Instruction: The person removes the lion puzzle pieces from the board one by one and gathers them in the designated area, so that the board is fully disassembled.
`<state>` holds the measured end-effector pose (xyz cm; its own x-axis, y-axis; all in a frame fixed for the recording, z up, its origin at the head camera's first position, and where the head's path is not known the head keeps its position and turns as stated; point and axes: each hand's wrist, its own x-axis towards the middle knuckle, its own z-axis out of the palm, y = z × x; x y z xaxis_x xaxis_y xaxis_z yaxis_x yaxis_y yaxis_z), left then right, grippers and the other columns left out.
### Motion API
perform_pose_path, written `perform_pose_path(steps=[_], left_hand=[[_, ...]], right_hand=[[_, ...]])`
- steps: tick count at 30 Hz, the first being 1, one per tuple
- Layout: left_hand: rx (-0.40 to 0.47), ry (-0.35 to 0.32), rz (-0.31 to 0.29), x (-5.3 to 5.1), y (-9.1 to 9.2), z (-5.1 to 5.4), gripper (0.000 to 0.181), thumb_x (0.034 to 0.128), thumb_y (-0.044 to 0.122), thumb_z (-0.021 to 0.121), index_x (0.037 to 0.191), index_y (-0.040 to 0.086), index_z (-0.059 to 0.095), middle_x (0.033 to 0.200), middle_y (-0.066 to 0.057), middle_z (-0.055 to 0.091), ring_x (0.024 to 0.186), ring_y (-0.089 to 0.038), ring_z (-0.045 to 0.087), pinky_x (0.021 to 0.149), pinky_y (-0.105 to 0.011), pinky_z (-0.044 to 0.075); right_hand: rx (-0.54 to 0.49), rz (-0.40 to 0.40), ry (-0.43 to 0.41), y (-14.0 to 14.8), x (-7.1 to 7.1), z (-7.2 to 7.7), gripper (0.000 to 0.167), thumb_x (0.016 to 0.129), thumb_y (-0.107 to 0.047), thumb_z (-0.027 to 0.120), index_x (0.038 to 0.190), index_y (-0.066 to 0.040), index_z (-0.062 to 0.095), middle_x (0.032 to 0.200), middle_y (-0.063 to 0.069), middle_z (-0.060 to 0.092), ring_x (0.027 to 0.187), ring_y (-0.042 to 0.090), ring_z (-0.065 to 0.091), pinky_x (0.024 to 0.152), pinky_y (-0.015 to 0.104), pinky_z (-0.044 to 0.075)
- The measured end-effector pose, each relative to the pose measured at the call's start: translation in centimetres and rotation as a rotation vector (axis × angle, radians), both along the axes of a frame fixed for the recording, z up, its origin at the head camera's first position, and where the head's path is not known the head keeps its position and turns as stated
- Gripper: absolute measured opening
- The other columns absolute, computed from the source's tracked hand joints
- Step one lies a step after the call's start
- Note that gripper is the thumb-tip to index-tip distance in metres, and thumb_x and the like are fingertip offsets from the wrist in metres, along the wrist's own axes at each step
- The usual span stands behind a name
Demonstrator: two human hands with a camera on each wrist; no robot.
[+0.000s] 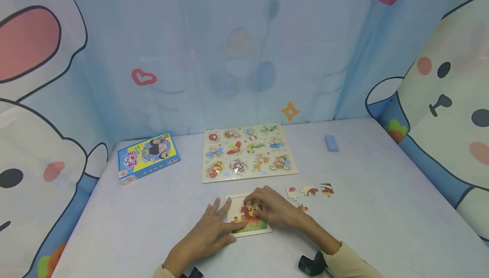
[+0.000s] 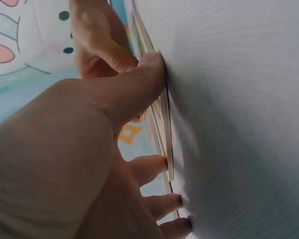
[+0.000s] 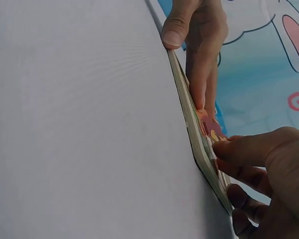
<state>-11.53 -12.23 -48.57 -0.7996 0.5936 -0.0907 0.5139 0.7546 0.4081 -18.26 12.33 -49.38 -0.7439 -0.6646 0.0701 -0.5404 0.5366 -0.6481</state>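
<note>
A small wooden jigsaw tray [image 1: 234, 203] lies near the table's front, partly filled with a picture in red, yellow and green. My left hand [image 1: 212, 231] rests at its left side with fingers spread; the index finger reaches onto the picture and the thumb touches the near edge. From the right, my right hand [image 1: 276, 208] bends its fingers over the picture and pinches a jigsaw piece [image 3: 212, 128], which sits tilted above the tray in the right wrist view. The fingers partly hide that piece. Loose jigsaw pieces [image 1: 309, 190] lie right of the tray, one [image 1: 303, 208] close to my right wrist.
Behind the tray lies a larger board [image 1: 250, 153] with insect and animal pictures. A blue and yellow box [image 1: 149, 158] is at the back left, a small blue block [image 1: 331, 143] at the back right. A printed curtain [image 1: 237, 57] hangs behind the white table [image 1: 382, 210].
</note>
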Motion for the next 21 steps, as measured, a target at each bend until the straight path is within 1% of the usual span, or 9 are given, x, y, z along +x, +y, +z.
perform_pose_path(steps=[2,7,10,13,18,21], left_hand=[[-0.003,0.001,0.000,0.05,0.00,0.04,0.042,0.0920,0.042,0.059,0.133,0.044,0.053,0.157,-0.018,0.020,0.142,-0.049,0.011,0.111,-0.063,0.020],[-0.001,0.000,-0.003,0.11,-0.01,0.10,0.042,0.0924,0.041,0.058,0.134,0.043,0.053,0.157,-0.019,0.020,0.142,-0.048,0.011,0.111,-0.063,0.019],[-0.006,-0.003,-0.003,0.09,0.00,0.07,0.042,0.0924,0.042,0.058,0.134,0.044,0.053,0.157,-0.018,0.020,0.142,-0.048,0.011,0.112,-0.062,0.019],[-0.011,-0.004,-0.004,0.08,0.02,0.07,0.042,0.0923,0.042,0.057,0.134,0.044,0.052,0.157,-0.018,0.020,0.142,-0.048,0.011,0.112,-0.062,0.019],[-0.010,-0.008,-0.002,0.03,0.03,0.02,0.043,0.0926,0.042,0.057,0.135,0.044,0.052,0.157,-0.018,0.020,0.142,-0.048,0.011,0.112,-0.062,0.018],[-0.008,-0.012,0.000,0.01,0.02,0.02,0.043,0.0926,0.041,0.058,0.135,0.044,0.052,0.158,-0.017,0.019,0.142,-0.048,0.010,0.113,-0.061,0.017]], right_hand=[[-0.027,-0.008,-0.016,-0.01,-0.03,-0.10,0.030,0.087,-0.018,0.070,0.116,-0.022,0.066,0.093,-0.014,0.060,0.081,0.008,0.047,0.072,0.025,0.042],[-0.082,-0.040,-0.044,-0.04,-0.13,-0.39,0.027,0.087,-0.015,0.069,0.113,-0.022,0.068,0.091,-0.014,0.061,0.082,0.008,0.050,0.074,0.026,0.043],[-0.087,-0.043,-0.031,-0.07,-0.18,-0.39,0.026,0.087,-0.015,0.069,0.112,-0.022,0.069,0.089,-0.015,0.061,0.082,0.007,0.050,0.074,0.026,0.042],[-0.085,-0.030,-0.006,-0.12,-0.19,-0.27,0.026,0.086,-0.014,0.070,0.111,-0.020,0.070,0.088,-0.015,0.062,0.080,0.007,0.048,0.072,0.025,0.042],[-0.071,-0.003,0.023,-0.19,-0.10,-0.10,0.028,0.087,-0.016,0.069,0.115,-0.015,0.069,0.089,-0.014,0.063,0.079,0.008,0.047,0.072,0.024,0.041],[-0.061,0.003,0.042,-0.23,-0.05,-0.11,0.029,0.087,-0.017,0.069,0.116,-0.015,0.069,0.091,-0.015,0.063,0.081,0.007,0.046,0.073,0.025,0.041]])
